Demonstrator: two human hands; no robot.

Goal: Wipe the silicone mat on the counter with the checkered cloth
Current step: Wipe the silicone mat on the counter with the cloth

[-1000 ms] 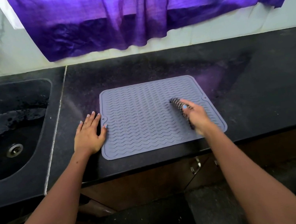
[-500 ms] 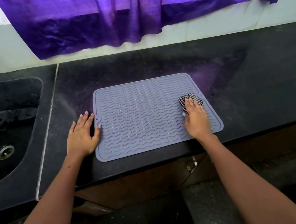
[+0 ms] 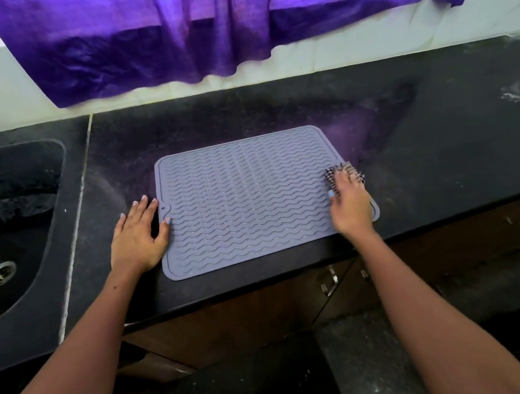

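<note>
One grey silicone mat [image 3: 245, 199] with wavy ridges lies flat on the black counter [image 3: 429, 144], near the front edge, and one checkered cloth [image 3: 346, 173], bunched small, sits on the right border of this mat. The right hand [image 3: 351, 205] lies over the cloth with fingers laid flat and pressing it down, not curled around it, while the left hand [image 3: 138, 237] rests spread and flat on the counter at the mat's left edge, its thumb touching the mat, holding nothing. There is also one dark sink [image 3: 4, 235] at the left and one purple curtain [image 3: 225, 19] hanging on the wall behind.
</note>
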